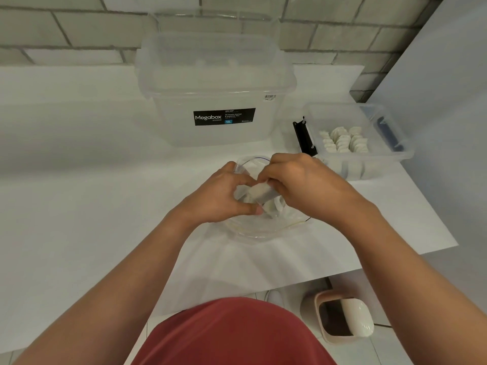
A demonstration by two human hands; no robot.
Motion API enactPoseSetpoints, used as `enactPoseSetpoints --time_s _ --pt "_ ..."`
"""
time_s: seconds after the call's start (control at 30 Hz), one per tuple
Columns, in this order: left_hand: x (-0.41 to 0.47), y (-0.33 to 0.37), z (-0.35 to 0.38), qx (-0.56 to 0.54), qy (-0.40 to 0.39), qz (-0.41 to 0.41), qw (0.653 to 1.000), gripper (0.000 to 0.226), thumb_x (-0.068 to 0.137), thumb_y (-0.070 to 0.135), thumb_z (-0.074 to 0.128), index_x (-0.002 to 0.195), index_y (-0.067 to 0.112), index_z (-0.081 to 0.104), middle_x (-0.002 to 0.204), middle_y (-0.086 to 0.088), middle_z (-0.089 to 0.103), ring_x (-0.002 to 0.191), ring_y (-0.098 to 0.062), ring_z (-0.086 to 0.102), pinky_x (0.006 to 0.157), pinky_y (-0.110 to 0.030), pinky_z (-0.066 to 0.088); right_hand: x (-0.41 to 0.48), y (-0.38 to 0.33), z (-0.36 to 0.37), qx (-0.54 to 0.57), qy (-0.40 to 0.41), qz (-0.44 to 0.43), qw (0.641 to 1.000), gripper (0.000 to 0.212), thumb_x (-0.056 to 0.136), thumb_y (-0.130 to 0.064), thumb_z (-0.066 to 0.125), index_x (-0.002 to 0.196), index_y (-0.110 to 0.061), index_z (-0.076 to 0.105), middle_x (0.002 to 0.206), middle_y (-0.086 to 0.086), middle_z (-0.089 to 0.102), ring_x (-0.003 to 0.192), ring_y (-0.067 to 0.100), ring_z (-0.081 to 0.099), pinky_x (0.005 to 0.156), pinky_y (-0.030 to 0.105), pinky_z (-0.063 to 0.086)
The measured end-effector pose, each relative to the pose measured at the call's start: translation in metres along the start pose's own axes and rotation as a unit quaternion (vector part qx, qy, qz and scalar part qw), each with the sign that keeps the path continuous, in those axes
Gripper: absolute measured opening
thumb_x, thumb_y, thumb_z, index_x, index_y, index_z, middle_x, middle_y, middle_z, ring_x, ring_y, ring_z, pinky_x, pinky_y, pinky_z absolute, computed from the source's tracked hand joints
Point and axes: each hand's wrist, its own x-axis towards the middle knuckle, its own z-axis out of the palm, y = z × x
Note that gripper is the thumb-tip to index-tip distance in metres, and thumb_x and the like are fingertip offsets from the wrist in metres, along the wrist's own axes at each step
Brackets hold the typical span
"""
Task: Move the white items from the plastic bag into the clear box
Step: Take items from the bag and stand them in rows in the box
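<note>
Table [79, 154]: white, set against a block wall; all items below except the bin are carried on it.

Megabox container [216, 83]: large, clear, black label on its front, placed at the back of the table; contents cannot be made out.

Clear box [355, 167]: lidless, just right of the Megabox container; rows of white items [344, 140] are stored inside.

Bin [342, 317]: pink, white swing lid, on the floor well in front of the Megabox container, to its right.

Plastic bag [263, 227]: transparent, mouth open, in front of the Megabox container.

Left hand [224, 196]: curled round the bag's edge.

Right hand [297, 183]: one white item [259, 192] is pinched at the bag's mouth.
</note>
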Motion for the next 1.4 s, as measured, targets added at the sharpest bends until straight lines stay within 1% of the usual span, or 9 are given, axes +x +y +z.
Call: enactPoseSetpoints --time_s 0.13,0.33,0.53,0.63,0.8,0.97,1.07,1.2,1.4 --pt "0.001 -0.001 0.002 -0.018 0.018 -0.003 1.000 0.024 0.079 0.047 0.078 0.099 0.035 0.074 0.115 0.006 0.053 0.094 0.001 0.050 0.076 -0.010 0.037 0.002 0.005 -0.004 0.068 0.006 0.000 0.998 0.023 0.094 -0.014 0.066 0.114 -0.022 0.073 0.100 -0.004 0.069 0.088 0.020 0.066 0.077 0.041 0.055" --pt "-0.006 0.003 0.008 -0.170 0.110 -0.031 0.979 0.016 0.076 0.040 0.083 0.088 0.031 0.078 0.108 0.008 0.059 0.095 -0.006 0.055 0.083 -0.021 0.043 -0.002 0.018 -0.014 0.189 0.059 0.095 0.976 0.018 0.093 -0.023 0.069 0.110 -0.027 0.076 0.098 -0.013 0.074 0.082 0.002 0.068 0.075 0.012 0.050" --pt "-0.005 0.017 0.010 -0.147 0.081 -0.006 0.986 0.016 0.079 0.035 0.081 0.094 0.037 0.077 0.095 0.017 0.051 0.088 0.011 0.050 0.074 -0.005 0.034 0.009 0.014 -0.019 0.107 0.007 -0.025 0.994 0.020 0.093 -0.022 0.067 0.110 -0.030 0.076 0.092 -0.007 0.070 0.078 0.010 0.062 0.074 0.038 0.054" --pt "-0.002 0.022 0.011 -0.156 0.090 -0.005 0.984 0.017 0.081 0.033 0.080 0.097 0.039 0.078 0.105 0.017 0.056 0.097 0.009 0.053 0.081 -0.007 0.036 0.010 0.019 -0.028 0.131 0.004 -0.021 0.991 0.024 0.094 -0.030 0.068 0.118 -0.029 0.072 0.099 -0.010 0.067 0.082 0.005 0.065 0.078 0.033 0.055" --pt "0.004 0.032 0.015 -0.128 0.103 -0.013 0.986 0.027 0.075 0.037 0.084 0.101 0.036 0.076 0.097 0.015 0.053 0.083 0.008 0.050 0.070 -0.005 0.035 0.012 0.035 -0.034 0.087 -0.027 -0.033 0.995 0.011 0.094 -0.026 0.066 0.100 -0.029 0.075 0.091 -0.012 0.069 0.081 0.007 0.061 0.076 0.039 0.054" --pt "0.009 0.029 0.019 -0.129 0.140 -0.050 0.981 0.060 0.067 0.048 0.085 0.122 0.048 0.061 0.107 0.018 0.058 0.082 0.002 0.051 0.074 -0.006 0.038 -0.002 0.071 -0.060 0.108 0.037 0.029 0.993 0.009 0.096 -0.022 0.066 0.098 -0.027 0.073 0.084 -0.017 0.069 0.076 0.001 0.061 0.071 0.023 0.048" --pt "0.012 0.030 0.021 -0.153 0.181 -0.071 0.969 0.059 0.070 0.044 0.085 0.123 0.048 0.060 0.111 0.021 0.060 0.081 0.004 0.051 0.074 -0.005 0.038 -0.010 0.113 -0.077 0.122 0.101 0.093 0.983 0.007 0.097 -0.021 0.065 0.095 -0.026 0.070 0.074 -0.020 0.066 0.068 -0.001 0.065 0.068 0.018 0.050" --pt "0.014 0.033 0.021 -0.156 0.208 -0.090 0.961 0.055 0.068 0.046 0.084 0.118 0.051 0.061 0.112 0.023 0.061 0.086 0.001 0.055 0.080 -0.014 0.040 0.004 0.175 -0.082 0.079 0.188 0.141 0.969 0.011 0.098 -0.017 0.063 0.102 -0.022 0.071 0.083 -0.010 0.071 0.075 0.010 0.068 0.075 0.029 0.054" --pt "0.013 0.039 0.021 -0.142 0.235 -0.122 0.954 0.047 0.071 0.044 0.083 0.113 0.049 0.064 0.113 0.023 0.063 0.081 -0.007 0.053 0.080 -0.020 0.045 0.046 0.231 -0.050 0.033 0.106 0.153 0.982 0.017 0.097 -0.017 0.060 0.108 -0.020 0.073 0.095 0.003 0.075 0.094 0.026 0.068 0.082 0.039 0.057"
